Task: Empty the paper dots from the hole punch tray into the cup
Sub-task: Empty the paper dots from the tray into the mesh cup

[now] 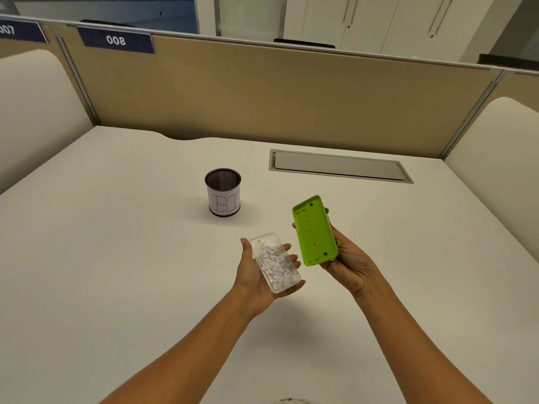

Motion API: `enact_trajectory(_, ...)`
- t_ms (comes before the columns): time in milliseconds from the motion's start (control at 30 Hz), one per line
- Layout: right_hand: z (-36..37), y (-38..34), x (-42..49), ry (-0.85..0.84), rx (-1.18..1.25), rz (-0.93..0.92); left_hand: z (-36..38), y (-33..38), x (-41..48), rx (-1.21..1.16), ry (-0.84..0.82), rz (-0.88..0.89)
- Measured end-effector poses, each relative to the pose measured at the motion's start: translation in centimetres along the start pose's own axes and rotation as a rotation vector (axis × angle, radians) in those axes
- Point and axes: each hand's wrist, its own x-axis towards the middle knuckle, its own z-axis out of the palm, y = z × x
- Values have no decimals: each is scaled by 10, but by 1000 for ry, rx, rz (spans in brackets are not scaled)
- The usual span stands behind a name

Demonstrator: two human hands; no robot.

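Observation:
A clear plastic tray [275,262] full of white paper dots lies face up in my left hand [256,275], palm up above the desk. My right hand [348,262] holds the green hole punch [314,230] tilted on edge, its underside turned toward me, just right of the tray and apart from it. A black mesh cup [223,192] with a white paper label stands upright on the desk, beyond and to the left of my left hand.
The white desk [116,258] is bounded by a tan partition [291,91] at the back and cream side panels. A grey cable hatch [339,166] is set into the desk at the back right.

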Motion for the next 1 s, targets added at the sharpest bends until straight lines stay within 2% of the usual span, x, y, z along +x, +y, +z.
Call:
enact_trajectory(133,0,-11,8,116,-156,-61,-6,4,-1,1,-4,28)
enact_trajectory(267,-8,-29,20,307,-470,-112,-17,11,1,14,41,65)
enact_trajectory(400,-27,-30,36,449,-654,-93,-26,19,0,-2,78,102)
enact_trajectory(600,-59,-18,50,584,-759,-60,-35,30,0,-14,105,138)
enact_trajectory(800,-73,-8,55,602,-813,-75,-43,33,1,-55,108,141)
enact_trajectory(1000,-79,-1,58,610,-759,-68,-46,33,0,-68,109,141)
